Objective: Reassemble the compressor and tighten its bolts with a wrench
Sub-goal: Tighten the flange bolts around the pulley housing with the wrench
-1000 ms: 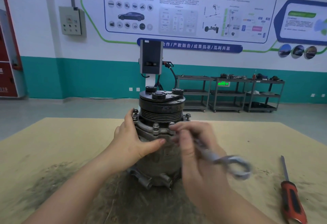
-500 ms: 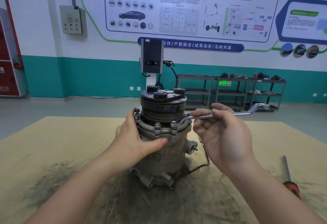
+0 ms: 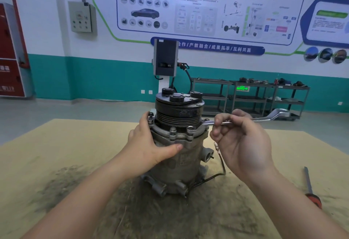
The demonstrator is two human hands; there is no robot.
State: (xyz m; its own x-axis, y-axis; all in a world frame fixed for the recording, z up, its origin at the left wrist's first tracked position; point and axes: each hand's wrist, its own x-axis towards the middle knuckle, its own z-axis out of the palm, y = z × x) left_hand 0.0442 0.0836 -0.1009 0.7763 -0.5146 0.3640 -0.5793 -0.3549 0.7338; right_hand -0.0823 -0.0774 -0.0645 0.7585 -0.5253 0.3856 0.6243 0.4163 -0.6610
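A grey metal compressor stands upright on the worktable, its black pulley on top. Bolts stick up around its flange. My left hand wraps the housing's left side, thumb across the front. A silver ring wrench lies level, its near ring over a front-right flange bolt and its far end pointing right. My right hand pinches the wrench shaft near the compressor with curled fingers.
A red-handled screwdriver lies on the table at the right edge. A thin black wire trails from the compressor's right side. The tabletop is stained dark around the base. Metal shelving racks stand against the far wall.
One second ago my right hand held the wrench in front of the compressor. It then swung right and seated the ring on the flange bolt, where it stays. My left hand kept its hold.
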